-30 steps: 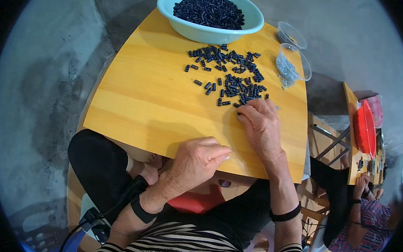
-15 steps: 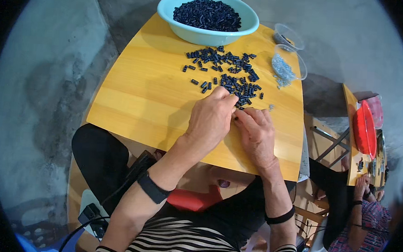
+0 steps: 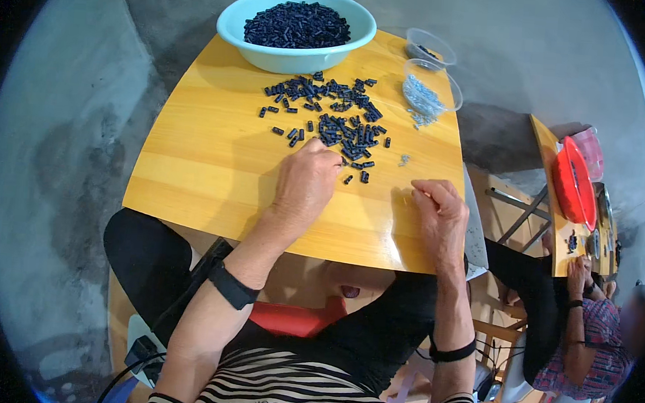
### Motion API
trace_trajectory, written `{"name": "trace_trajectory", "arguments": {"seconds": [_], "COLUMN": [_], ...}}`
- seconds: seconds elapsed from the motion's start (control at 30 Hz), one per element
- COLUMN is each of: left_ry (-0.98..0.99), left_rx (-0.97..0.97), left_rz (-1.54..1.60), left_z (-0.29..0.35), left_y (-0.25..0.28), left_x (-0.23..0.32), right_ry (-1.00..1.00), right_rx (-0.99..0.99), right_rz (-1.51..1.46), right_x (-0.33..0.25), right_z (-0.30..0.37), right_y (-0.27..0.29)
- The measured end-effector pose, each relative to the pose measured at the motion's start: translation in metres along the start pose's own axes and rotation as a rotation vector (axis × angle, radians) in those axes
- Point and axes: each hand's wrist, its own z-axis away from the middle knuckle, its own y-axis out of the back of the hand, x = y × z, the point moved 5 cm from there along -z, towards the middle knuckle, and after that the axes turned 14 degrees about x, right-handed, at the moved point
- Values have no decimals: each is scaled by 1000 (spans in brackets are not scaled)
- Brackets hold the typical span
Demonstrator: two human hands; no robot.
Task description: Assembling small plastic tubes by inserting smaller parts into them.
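Yellow wooden table: one, under both hands, bearing everything down to the right hand's line.
Black wristbands: two, one per forearm, the left-hand one broader.
Light-blue basin: one, at the far edge, heaped with short black pieces too many to count.
Left hand: one, fingers drawn to a narrow pinch at the near-left side of the loose heap; a dark bit shows by the fingertips, but I cannot tell if it is gripped.
Loose black pieces: dozens, overlapping past an exact count, spread between basin and left hand; two stray pieces lie nearest the person.
Small pale bits: one little cluster, number unclear, right of the heap.
Clear plastic cups: two, side by side at the far right; the nearer cup is tilted, pale-blue bits at its mouth.
Right hand: one, curled narrow above the table's right part, apart from the heap; contents cannot be told.
Red basin: one, on a second table, near one co-worker.
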Motion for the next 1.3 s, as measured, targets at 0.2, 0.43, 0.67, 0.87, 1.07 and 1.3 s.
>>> {"name": "trace_trajectory", "arguments": {"seconds": [0.2, 0.43, 0.67, 0.87, 1.07, 1.3], "left_ry": [168, 690, 872, 867, 740, 699], "left_rx": [-44, -321, -403, -354, -309, -259], "left_rz": [215, 753, 967, 956, 945, 847], "left_z": [19, 47, 55, 56, 56, 60], "left_y": [41, 48, 46, 55, 68, 82], "left_x": [5, 3, -8, -9, -4, -7], "right_ry": [90, 162, -142, -675, -862, -907], "right_rx": [-58, -111, -131, -296, -419, -424], "right_rz": [34, 183, -97, -727, -983, -1005], "right_x": [5, 12, 4, -36, -60, -77], "right_z": [-30, -35, -11, 33, 60, 68], "right_y": [-29, -54, -41, -46, -68, -80]}}
